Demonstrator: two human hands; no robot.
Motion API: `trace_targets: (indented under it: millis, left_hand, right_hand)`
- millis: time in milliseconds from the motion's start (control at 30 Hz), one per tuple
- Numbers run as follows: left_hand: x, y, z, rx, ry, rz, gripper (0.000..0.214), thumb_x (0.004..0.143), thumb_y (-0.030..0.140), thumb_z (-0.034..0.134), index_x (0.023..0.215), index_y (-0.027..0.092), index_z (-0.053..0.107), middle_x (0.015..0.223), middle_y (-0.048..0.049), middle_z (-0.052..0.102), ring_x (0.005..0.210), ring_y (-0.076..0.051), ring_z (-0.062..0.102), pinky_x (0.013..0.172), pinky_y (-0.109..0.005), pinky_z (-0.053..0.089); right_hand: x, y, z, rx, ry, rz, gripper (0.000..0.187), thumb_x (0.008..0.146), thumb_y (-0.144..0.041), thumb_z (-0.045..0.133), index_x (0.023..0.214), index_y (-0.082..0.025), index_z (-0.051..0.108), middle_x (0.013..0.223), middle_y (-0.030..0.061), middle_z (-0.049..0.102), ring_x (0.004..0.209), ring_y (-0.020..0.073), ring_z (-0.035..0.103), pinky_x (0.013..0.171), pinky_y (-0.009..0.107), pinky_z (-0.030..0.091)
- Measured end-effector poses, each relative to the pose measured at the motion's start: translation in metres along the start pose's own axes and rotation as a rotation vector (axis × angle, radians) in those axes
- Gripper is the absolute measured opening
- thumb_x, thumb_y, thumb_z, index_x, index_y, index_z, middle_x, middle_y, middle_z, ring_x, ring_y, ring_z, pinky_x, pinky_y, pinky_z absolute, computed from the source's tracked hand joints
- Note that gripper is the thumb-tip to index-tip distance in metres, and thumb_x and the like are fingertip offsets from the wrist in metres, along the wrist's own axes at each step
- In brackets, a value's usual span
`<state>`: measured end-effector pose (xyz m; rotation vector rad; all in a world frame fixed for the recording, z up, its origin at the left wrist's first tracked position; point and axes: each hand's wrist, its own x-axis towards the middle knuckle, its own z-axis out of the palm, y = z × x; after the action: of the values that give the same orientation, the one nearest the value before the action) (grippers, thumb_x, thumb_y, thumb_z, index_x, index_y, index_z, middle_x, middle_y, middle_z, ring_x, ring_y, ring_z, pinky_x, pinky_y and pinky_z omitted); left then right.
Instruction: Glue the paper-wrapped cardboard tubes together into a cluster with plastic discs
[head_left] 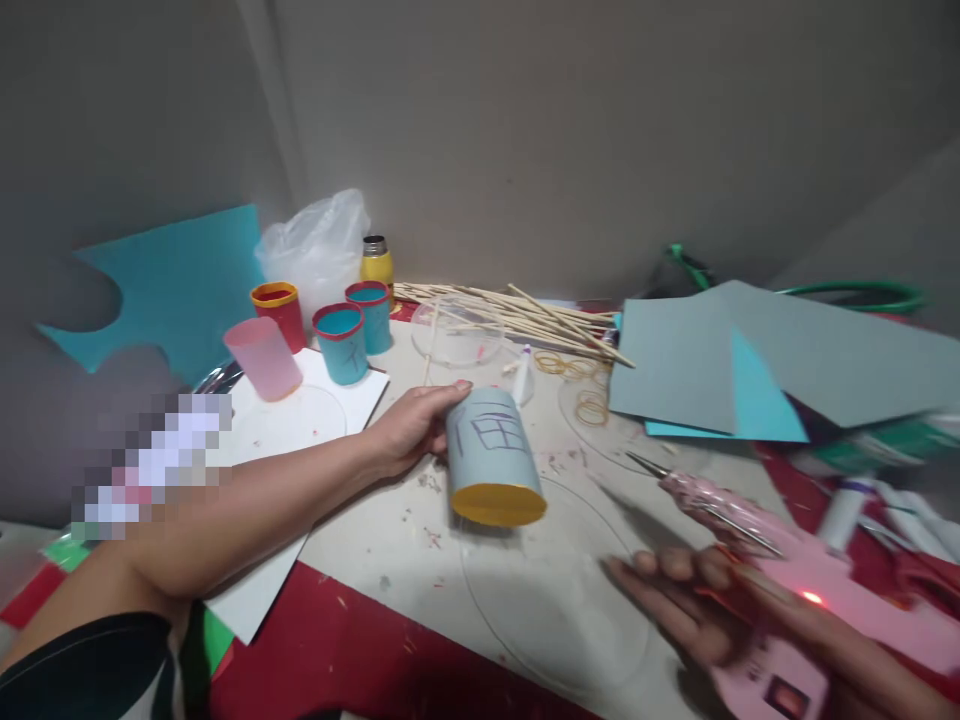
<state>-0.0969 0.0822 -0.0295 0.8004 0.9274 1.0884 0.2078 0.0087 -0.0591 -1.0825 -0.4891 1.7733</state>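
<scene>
My left hand [409, 430] grips a pale blue paper cup [489, 440] with a yellow base, tilted on its side with the base toward me. A window-like grid is drawn on its wall in dark lines. At the lower right, my right hand [694, 595] is around a pink hot glue gun [810, 550], its fingers partly stretched out past the handle. A small red light glows on the gun, and its metal nozzle points left toward the cup. Motion blurs this hand slightly.
Blue cups [341, 350], a red cup [279, 315] and a pink cup [264, 360] stand at the left. Behind lie bamboo sticks [517, 315], a yellow bottle [377, 265] and a plastic bag [319, 245]. Rubber bands [592, 407] and grey card sheets [675, 360] are at the right.
</scene>
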Motion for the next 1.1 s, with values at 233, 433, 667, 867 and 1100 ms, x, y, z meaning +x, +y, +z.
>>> trace_targets:
  millis: [233, 433, 667, 867, 1100]
  left_hand:
    - [-0.001, 0.005, 0.004, 0.066, 0.002, 0.013, 0.039, 0.085, 0.05, 0.069, 0.072, 0.016, 0.055, 0.049, 0.0036, 0.046, 0.039, -0.007, 0.039, 0.041, -0.022, 0.032]
    - [-0.006, 0.008, 0.006, 0.133, -0.079, 0.017, 0.036, 0.082, 0.049, 0.072, 0.074, 0.016, 0.057, 0.047, 0.0021, 0.051, 0.043, -0.011, 0.049, 0.048, -0.025, 0.047]
    - [-0.005, 0.002, 0.005, 0.198, -0.182, -0.047, 0.037, 0.078, 0.048, 0.077, 0.073, 0.016, 0.059, 0.057, -0.0003, 0.059, 0.049, -0.01, 0.055, 0.052, -0.024, 0.051]
    - [-0.008, -0.001, 0.006, 0.301, -0.182, -0.048, 0.04, 0.081, 0.053, 0.075, 0.075, 0.016, 0.06, 0.062, 0.0016, 0.057, 0.056, -0.009, 0.054, 0.054, -0.02, 0.048]
    - [-0.011, -0.001, 0.008, 0.456, -0.231, 0.057, 0.047, 0.086, 0.062, 0.066, 0.078, 0.017, 0.061, 0.061, 0.005, 0.046, 0.055, -0.008, 0.044, 0.051, -0.021, 0.042]
  right_hand:
    - [-0.014, -0.013, 0.032, -0.081, 0.102, 0.049, 0.035, 0.056, -0.042, 0.094, 0.081, -0.021, 0.079, 0.094, 0.0126, 0.08, 0.093, 0.0308, 0.077, 0.091, 0.042, 0.063]
    - [-0.015, -0.01, 0.03, -0.143, -0.013, -0.077, 0.032, 0.066, -0.044, 0.09, 0.08, -0.017, 0.081, 0.092, 0.0134, 0.078, 0.095, 0.0283, 0.075, 0.096, 0.04, 0.061]
    - [-0.014, -0.013, 0.037, -0.137, 0.029, -0.118, 0.029, 0.065, -0.044, 0.09, 0.073, -0.018, 0.079, 0.083, 0.0063, 0.075, 0.093, 0.0241, 0.072, 0.099, 0.04, 0.06]
    - [-0.016, -0.013, 0.037, -0.141, 0.025, -0.091, 0.032, 0.064, -0.045, 0.09, 0.074, -0.018, 0.079, 0.084, 0.0073, 0.075, 0.095, 0.0247, 0.071, 0.097, 0.036, 0.06]
    - [-0.015, -0.012, 0.033, -0.143, 0.046, -0.093, 0.027, 0.065, -0.043, 0.09, 0.074, -0.02, 0.079, 0.084, 0.007, 0.076, 0.095, 0.0263, 0.073, 0.099, 0.039, 0.06]
